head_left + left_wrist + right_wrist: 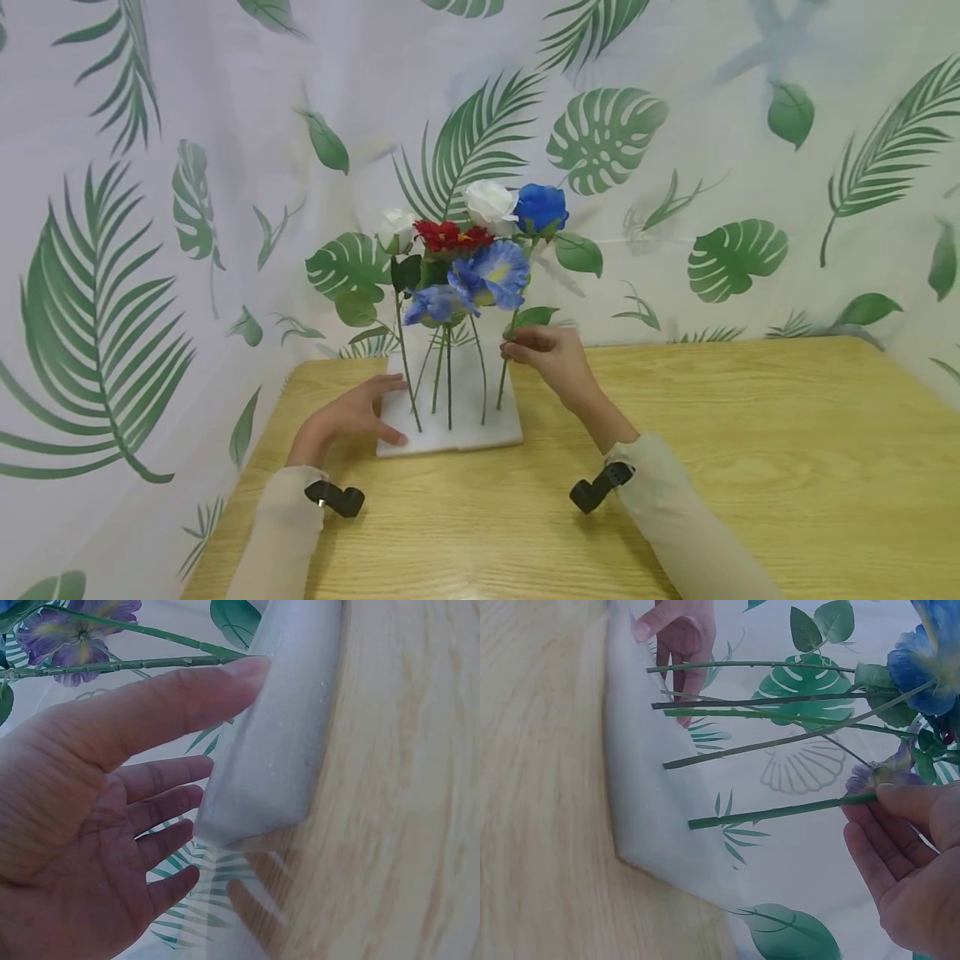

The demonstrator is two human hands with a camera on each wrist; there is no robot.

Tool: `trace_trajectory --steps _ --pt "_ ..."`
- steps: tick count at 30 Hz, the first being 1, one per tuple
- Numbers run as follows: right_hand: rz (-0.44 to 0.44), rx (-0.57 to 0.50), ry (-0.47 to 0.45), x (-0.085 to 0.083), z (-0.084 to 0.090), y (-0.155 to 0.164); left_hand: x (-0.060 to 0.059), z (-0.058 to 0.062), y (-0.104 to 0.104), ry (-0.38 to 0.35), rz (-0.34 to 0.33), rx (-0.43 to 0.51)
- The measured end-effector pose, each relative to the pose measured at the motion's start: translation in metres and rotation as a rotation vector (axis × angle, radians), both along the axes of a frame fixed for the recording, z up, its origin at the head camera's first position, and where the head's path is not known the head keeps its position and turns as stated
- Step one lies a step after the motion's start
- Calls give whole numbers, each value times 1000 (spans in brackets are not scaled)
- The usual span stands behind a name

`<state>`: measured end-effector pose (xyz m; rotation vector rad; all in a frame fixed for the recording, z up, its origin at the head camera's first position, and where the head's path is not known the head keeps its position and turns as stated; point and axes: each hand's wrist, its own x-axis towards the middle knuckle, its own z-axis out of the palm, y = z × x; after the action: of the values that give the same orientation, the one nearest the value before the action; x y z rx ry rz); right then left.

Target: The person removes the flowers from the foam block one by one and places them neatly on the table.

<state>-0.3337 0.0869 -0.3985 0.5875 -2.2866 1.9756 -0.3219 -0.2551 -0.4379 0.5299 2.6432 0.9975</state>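
White foam block (450, 433), flat and square, lies on the pale wooden worktop (750, 467) near its far left edge, with several artificial flower stems standing upright in it. The left hand (352, 417), fingers straight and flat, presses on the block's left edge, probably to steady it. The right hand (551, 354) pinches the thin green stem (504, 375) of the blue artificial rose (540, 207) at the block's right side, where that stem meets the foam. White, red and purple-blue blooms cluster above. A leaf-printed white curtain (150, 208) hangs behind. No writing or labels are readable.
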Motion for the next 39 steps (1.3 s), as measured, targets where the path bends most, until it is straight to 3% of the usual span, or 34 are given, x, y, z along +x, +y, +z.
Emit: trace_trajectory --steps 6,20,39 --pt "-24 -29 41 -1 5 3 0 2 2 0 2 23" --pt "-42 -54 35 2 7 10 6 -3 0 8 0 12" --pt "-135 -97 131 6 41 37 1 2 -1 16 -24 22"
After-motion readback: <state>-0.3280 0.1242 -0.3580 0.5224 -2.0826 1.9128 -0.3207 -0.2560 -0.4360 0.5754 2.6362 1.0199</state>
